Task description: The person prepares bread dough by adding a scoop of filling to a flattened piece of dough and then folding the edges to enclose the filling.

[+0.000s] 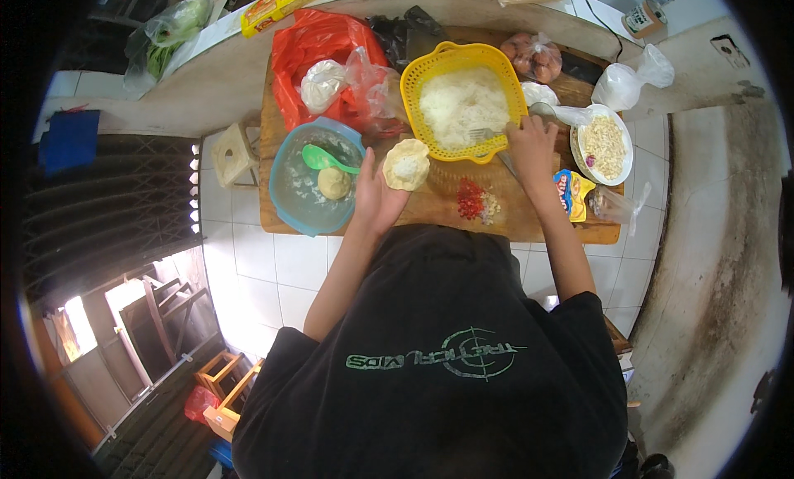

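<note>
My left hand holds a flattened round of pale dough with a small white heap in its middle. My right hand is at the right rim of a yellow basket, its fingers closed on a fork whose tines point left into white shreds. Left of my left hand, a light-blue basin contains a dough ball and a green spoon. Chopped red pieces and pale chopped bits lie between my forearms. A blade shows partly beneath my right hand.
On the wooden table are a red plastic bag, a black bag, a bag of brown round items, a white bowl of pale pieces, a yellow-blue packet and a knotted white bag.
</note>
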A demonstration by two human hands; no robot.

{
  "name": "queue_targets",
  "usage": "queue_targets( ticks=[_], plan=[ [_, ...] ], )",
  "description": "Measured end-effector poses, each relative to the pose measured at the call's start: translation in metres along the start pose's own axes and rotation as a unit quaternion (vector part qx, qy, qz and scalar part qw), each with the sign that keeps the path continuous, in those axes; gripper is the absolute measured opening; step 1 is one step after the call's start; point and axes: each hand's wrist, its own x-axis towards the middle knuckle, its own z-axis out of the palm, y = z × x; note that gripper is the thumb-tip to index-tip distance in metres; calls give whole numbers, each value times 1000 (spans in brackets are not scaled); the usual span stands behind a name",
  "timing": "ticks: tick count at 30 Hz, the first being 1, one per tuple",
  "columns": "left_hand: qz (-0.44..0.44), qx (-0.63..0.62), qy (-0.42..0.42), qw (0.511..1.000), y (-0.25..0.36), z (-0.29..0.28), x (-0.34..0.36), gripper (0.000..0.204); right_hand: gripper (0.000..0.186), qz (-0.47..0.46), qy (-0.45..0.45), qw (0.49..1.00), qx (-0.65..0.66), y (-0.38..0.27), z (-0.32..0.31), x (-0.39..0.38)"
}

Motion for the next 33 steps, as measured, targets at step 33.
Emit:
queue_targets(
  ticks=[33],
  plan=[
    [4, -18, 0, 1000, 2, -3, -7, 69, 18, 79, 2, 989, 126, 9, -2, 8]
  ],
)
